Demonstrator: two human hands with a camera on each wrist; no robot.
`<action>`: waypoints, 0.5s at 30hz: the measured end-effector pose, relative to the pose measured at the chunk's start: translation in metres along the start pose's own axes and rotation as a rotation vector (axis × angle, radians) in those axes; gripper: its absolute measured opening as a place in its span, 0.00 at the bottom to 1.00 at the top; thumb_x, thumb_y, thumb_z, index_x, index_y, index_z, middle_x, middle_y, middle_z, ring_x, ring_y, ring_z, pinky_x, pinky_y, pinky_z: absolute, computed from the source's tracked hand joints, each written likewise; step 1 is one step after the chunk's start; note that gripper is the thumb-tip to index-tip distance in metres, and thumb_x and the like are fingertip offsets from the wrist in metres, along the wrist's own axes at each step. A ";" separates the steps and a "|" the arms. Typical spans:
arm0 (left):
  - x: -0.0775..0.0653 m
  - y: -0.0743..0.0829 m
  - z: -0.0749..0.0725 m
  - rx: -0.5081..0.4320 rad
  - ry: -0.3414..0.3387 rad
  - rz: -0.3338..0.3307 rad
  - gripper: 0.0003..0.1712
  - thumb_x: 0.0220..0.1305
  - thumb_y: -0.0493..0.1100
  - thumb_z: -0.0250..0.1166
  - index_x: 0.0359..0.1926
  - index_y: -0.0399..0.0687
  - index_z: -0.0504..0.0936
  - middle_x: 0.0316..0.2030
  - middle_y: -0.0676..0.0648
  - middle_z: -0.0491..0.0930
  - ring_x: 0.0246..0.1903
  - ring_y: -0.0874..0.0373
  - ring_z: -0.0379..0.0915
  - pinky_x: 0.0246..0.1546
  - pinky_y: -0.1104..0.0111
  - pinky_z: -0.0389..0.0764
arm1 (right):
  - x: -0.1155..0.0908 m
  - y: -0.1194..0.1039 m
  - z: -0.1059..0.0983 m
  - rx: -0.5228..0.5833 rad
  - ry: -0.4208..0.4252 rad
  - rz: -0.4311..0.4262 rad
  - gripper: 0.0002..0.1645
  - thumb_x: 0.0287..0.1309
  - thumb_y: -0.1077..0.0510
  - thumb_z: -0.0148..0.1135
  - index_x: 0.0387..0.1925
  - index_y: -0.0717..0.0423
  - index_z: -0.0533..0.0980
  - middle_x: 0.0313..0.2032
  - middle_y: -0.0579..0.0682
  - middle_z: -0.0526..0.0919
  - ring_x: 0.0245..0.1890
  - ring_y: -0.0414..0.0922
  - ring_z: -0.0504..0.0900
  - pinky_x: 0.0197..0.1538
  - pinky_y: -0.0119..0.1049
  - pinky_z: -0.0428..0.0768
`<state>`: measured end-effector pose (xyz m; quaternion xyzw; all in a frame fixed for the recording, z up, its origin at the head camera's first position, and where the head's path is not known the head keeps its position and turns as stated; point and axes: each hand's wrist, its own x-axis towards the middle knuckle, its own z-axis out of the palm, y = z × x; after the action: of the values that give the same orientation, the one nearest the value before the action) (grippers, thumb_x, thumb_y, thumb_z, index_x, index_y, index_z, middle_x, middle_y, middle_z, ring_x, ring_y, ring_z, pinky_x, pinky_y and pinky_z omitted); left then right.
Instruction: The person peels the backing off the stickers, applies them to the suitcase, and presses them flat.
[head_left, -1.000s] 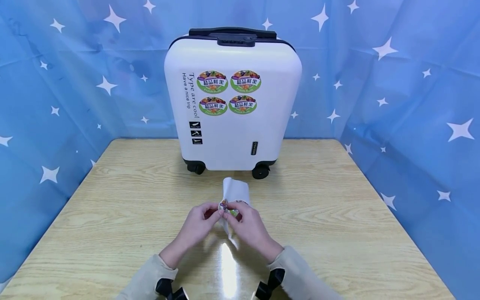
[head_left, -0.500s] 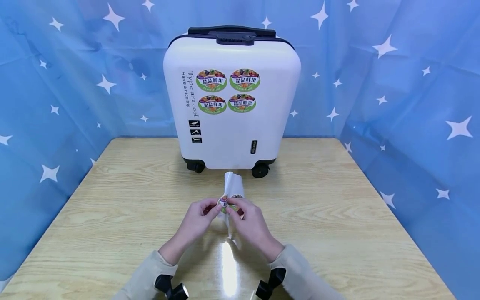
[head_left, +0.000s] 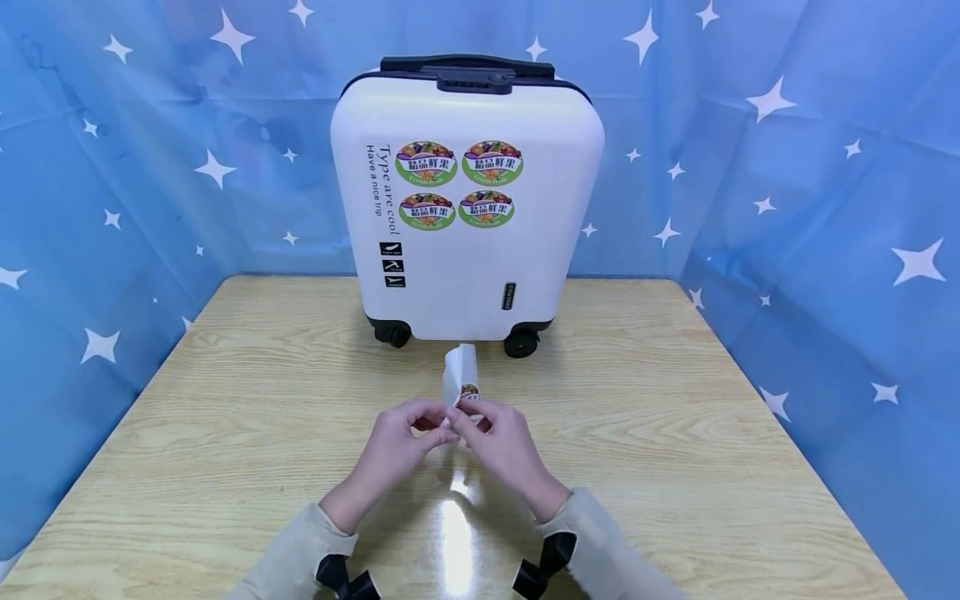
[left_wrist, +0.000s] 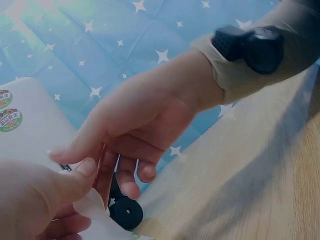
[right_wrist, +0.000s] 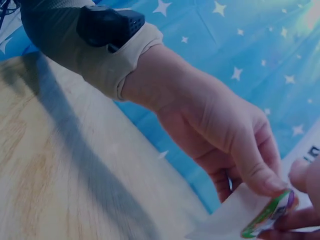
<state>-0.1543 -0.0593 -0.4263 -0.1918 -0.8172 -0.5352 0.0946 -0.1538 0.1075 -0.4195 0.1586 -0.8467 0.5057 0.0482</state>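
Note:
In the head view, a white sheet of oval fruit stickers (head_left: 458, 368) stands up, bent, between both hands over the table. My left hand (head_left: 401, 437) pinches its near left edge with thumb and fingers. Right against those fingertips, my right hand (head_left: 506, 442) pinches the sheet with thumb and forefinger. One fruit sticker (head_left: 469, 392) shows on it above the right fingers. In the right wrist view, a green-edged sticker (right_wrist: 267, 218) lies under the left thumb, with the right fingertips at its side. Fingers hide much of the sheet's lower part.
Behind the hands a white suitcase (head_left: 465, 267) stands upright on its black wheels (head_left: 521, 342). Several oval fruit stickers (head_left: 492, 162) are on its upper front. The wooden table (head_left: 247, 383) is bounded by a blue star-patterned curtain (head_left: 795, 167).
The sheet has turned and bent narrower between the hands. The sticker earlier visible at the fingertips in the head view is now covered there. Both hands stay almost in place.

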 end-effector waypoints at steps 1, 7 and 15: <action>0.000 0.000 0.000 0.023 0.005 0.026 0.12 0.45 0.42 0.74 0.34 0.49 0.84 0.26 0.57 0.79 0.29 0.63 0.74 0.33 0.66 0.77 | 0.000 -0.001 0.000 -0.009 -0.005 0.005 0.19 0.60 0.43 0.58 0.41 0.52 0.81 0.32 0.46 0.82 0.21 0.41 0.77 0.20 0.31 0.74; -0.002 -0.002 0.000 0.053 0.003 0.077 0.13 0.44 0.42 0.74 0.34 0.48 0.84 0.26 0.57 0.79 0.29 0.64 0.75 0.33 0.68 0.78 | 0.001 -0.003 -0.001 -0.030 -0.020 0.006 0.09 0.60 0.50 0.60 0.33 0.49 0.81 0.29 0.42 0.80 0.16 0.37 0.73 0.17 0.31 0.71; -0.002 -0.004 -0.002 -0.019 -0.001 -0.058 0.10 0.49 0.44 0.72 0.34 0.49 0.84 0.29 0.56 0.81 0.30 0.61 0.75 0.31 0.67 0.77 | 0.001 -0.002 -0.005 0.034 -0.038 0.021 0.15 0.59 0.54 0.60 0.41 0.61 0.80 0.37 0.52 0.82 0.20 0.46 0.79 0.20 0.31 0.74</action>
<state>-0.1540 -0.0624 -0.4295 -0.1690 -0.8174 -0.5454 0.0767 -0.1545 0.1106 -0.4149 0.1601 -0.8404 0.5172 0.0241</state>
